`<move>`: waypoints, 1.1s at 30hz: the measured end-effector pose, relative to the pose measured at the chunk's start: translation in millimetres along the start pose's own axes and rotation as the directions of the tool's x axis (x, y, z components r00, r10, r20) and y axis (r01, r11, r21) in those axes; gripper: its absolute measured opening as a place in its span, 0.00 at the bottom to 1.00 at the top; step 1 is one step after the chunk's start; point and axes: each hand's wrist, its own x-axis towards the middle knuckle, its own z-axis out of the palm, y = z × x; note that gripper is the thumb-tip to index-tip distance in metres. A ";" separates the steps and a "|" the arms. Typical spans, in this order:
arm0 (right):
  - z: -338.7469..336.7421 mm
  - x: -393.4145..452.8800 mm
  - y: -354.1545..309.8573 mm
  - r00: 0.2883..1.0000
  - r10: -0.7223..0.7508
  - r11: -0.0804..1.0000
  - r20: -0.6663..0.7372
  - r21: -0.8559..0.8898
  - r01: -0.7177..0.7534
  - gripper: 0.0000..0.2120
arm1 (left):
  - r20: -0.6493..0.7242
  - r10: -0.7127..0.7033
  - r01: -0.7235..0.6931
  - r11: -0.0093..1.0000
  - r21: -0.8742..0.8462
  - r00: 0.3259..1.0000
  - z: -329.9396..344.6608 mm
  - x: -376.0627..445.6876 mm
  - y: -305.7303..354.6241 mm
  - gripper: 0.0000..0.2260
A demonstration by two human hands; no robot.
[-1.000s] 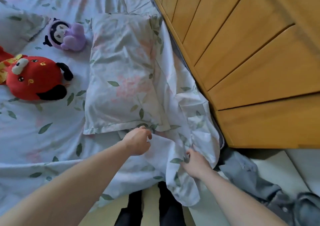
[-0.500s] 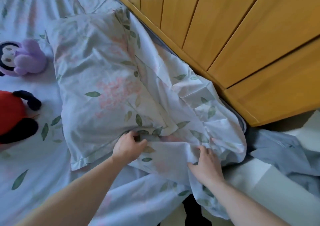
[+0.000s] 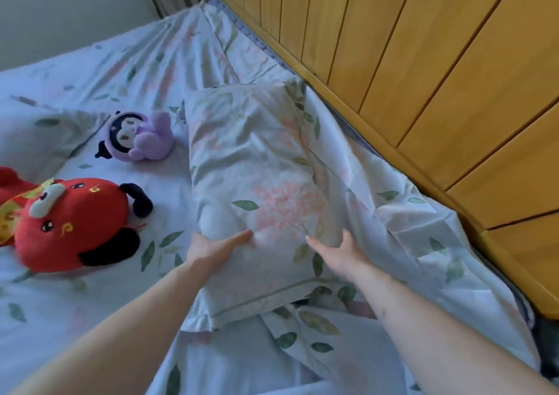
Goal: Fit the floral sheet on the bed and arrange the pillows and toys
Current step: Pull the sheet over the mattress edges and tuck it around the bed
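Note:
A floral pillow (image 3: 257, 176) lies on the floral sheet (image 3: 127, 70) near the wooden headboard. My left hand (image 3: 211, 248) rests flat on the pillow's near left part, fingers straight. My right hand (image 3: 341, 252) presses on its near right part, fingers spread. A loose, wrinkled corner of the sheet (image 3: 423, 234) lies bunched between the pillow and the headboard. A purple plush toy (image 3: 139, 139) lies left of the pillow. A red plush toy (image 3: 72, 222) lies nearer, at the left. A second pillow (image 3: 36, 128) shows at the far left.
The wooden headboard (image 3: 438, 76) runs along the right side. A pale wall (image 3: 66, 10) stands behind the bed. The mattress edge (image 3: 523, 301) shows dark under the loose sheet at the lower right.
Both hands let go of the sheet corner and moved up onto the pillow, now flat on it. The view lifted toward the far end of the bed.

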 end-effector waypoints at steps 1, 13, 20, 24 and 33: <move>10.0 4.3 -3.4 1.000 0.019 0.999 0.002 0.032 -0.020 0.60 | -0.024 0.060 -0.061 0.998 -0.020 0.998 1.7 2.7 0.3 0.47; 27.5 -43.8 -149.9 0.868 -0.420 0.820 -0.264 0.299 0.488 0.08 | -0.275 0.910 -0.844 0.396 0.361 0.309 -110.9 -35.4 109.2 0.08; 76.8 -97.6 -243.6 0.792 -0.607 0.758 -0.063 0.255 0.601 0.21 | -0.496 0.828 -0.695 0.519 0.498 0.262 -235.3 -46.4 115.4 0.10; 108.9 -100.9 -252.0 0.820 -0.563 0.820 0.104 0.195 0.538 0.36 | -0.630 0.696 -0.581 0.685 0.439 0.344 -281.0 -26.7 74.7 0.13; 59.2 -76.1 -95.1 0.959 -0.243 0.862 0.149 -0.420 0.283 0.33 | -0.454 0.175 0.120 0.826 0.550 0.874 -269.7 -0.6 -48.3 0.31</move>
